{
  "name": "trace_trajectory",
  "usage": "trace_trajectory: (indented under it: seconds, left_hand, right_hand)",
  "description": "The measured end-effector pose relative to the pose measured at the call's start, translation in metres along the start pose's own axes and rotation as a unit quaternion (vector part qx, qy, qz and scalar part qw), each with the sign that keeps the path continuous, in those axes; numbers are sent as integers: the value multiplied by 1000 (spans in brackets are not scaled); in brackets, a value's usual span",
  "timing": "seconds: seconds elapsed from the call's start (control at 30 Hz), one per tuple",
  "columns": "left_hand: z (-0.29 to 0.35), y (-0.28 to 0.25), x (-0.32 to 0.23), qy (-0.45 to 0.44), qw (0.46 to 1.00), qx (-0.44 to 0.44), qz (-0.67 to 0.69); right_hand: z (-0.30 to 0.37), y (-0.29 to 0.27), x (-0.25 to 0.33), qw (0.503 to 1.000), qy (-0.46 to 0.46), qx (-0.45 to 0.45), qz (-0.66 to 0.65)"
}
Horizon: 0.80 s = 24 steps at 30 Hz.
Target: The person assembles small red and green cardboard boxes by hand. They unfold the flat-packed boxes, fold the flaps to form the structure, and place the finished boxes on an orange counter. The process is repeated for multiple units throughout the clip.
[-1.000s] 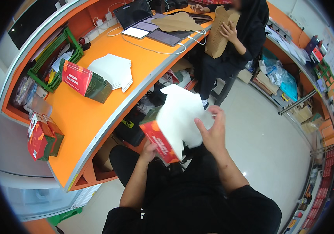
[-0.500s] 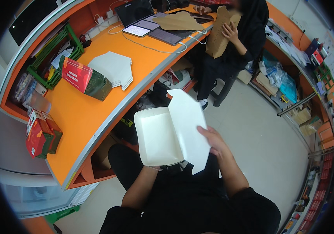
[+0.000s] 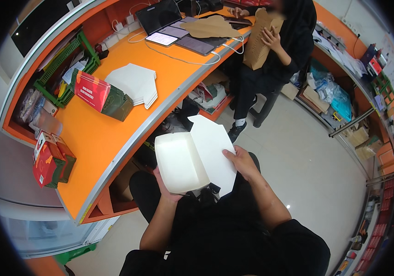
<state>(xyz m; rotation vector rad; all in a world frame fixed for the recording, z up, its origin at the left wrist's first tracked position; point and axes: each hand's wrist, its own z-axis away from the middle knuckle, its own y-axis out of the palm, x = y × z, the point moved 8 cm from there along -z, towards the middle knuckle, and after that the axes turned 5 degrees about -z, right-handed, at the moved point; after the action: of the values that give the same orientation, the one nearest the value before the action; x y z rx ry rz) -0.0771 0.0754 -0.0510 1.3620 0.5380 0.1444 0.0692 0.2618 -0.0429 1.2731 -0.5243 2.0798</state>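
Note:
A white takeaway box (image 3: 177, 161) is held in front of me over my lap, its hollow facing up. My left hand (image 3: 165, 187) supports it from the left side and below; most of the fingers are hidden behind the box. The lid (image 3: 211, 147), a flat white panel with angled edges, folds out to the right. Its right edge is pinched by my right hand (image 3: 243, 162), thumb on the inner face and fingers behind.
A stack of flat white cartons (image 3: 135, 83) lies on the orange desk (image 3: 100, 142) beside a red and green box (image 3: 100, 94). More red boxes (image 3: 52, 158) stand at its left end. Phones and a laptop (image 3: 158, 18) lie farther back. A seated person (image 3: 275, 46) handles a brown carton (image 3: 261, 41).
The box and its lid have shifted slightly left, with the lid's lower end raised. More of my left hand shows beside the box. My right hand has moved a little left with the lid.

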Motion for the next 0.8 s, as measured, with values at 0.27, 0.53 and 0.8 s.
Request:
trace_trajectory:
  seconds: [0.27, 0.53, 0.8]
  left_hand:
    - [-1, 11, 11, -20, 997, 26, 64]
    - [-8, -16, 7, 1, 998, -60, 18]
    - [-10, 3, 20, 8, 998, -59, 21]
  right_hand:
    - [2, 19, -24, 928, 71, 79, -358]
    - [36, 31, -6, 813, -79, 351, -458]
    - [83, 74, 51, 882, -299, 301, 203]
